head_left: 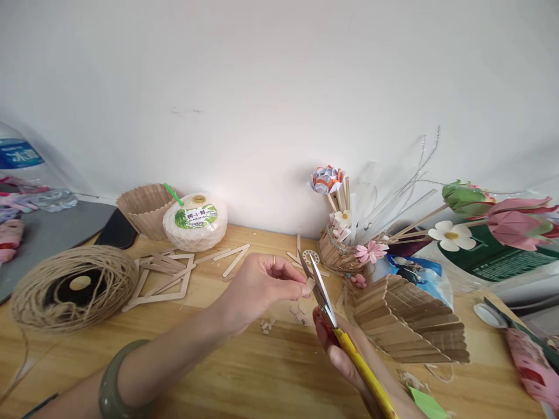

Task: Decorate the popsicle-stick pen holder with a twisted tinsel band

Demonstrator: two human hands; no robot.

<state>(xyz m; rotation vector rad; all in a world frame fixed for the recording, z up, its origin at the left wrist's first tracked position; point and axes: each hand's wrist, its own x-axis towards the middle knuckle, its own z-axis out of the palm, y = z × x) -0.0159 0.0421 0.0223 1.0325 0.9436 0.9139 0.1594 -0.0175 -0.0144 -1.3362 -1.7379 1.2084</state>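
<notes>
Scissors (321,291) with yellow handles sit in the right hand (345,349), blades parted around a small stick piece (309,283) that the left hand (257,288) pinches between thumb and fingertips, just above the wooden surface (271,372). The step in hand looks like trimming a craft stick into short bits; closing the blades cleanly calls for a steady pinch and fingers kept off the edge. Small offcuts (267,324) lie just below, a fan of sticks (408,320) just right, loose sticks (163,273) and a twine ball (72,288) further left. The right hand is mostly cut off by the frame, so its grip is hard to judge; the piece's length is hidden by fingertips.
</notes>
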